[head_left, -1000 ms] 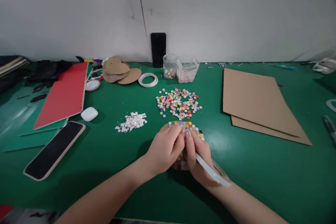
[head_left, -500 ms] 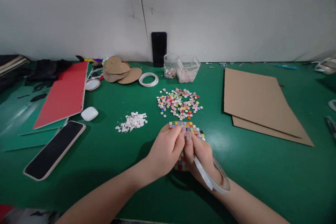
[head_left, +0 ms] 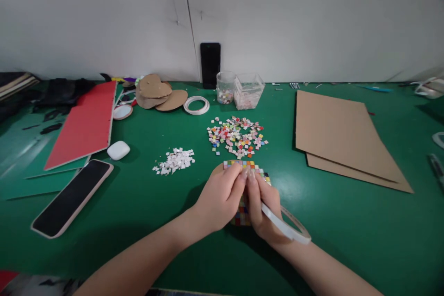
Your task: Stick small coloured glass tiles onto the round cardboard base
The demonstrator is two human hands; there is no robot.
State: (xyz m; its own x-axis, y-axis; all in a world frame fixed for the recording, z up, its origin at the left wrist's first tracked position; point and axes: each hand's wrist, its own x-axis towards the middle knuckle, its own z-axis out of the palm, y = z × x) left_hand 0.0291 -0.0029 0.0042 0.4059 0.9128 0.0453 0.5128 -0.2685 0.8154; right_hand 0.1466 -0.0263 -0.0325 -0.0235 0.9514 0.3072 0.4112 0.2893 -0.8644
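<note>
A round cardboard disc (head_left: 218, 169) carries a mosaic of small coloured square tiles (head_left: 242, 217) and lies beneath both hands. My left hand (head_left: 222, 194) is closed above it, thumb and forefinger pinched together; whatever they hold is hidden or too small to name. Against it, fingertips touching, my right hand (head_left: 265, 199) is also closed. A narrow ring-shaped roll of white tape (head_left: 291, 230) hangs at the right hand's palm side, held in that hand and reaching over the wrist. The hands hide the middle of the mosaic.
Loose coloured tiles (head_left: 237, 136) lie beyond the disc, with white paper scraps (head_left: 176, 161) to their left. Behind stand a clear cup (head_left: 225, 88), a clear box (head_left: 249, 91) and a phone (head_left: 210, 64). Cardboard sheets (head_left: 336, 134) lie right; another phone (head_left: 72, 199) lies left.
The tape roll has swung slightly outward to the right. My right fingers have straightened a little and shifted at the meeting fingertips; my left hand is almost unmoved.
</note>
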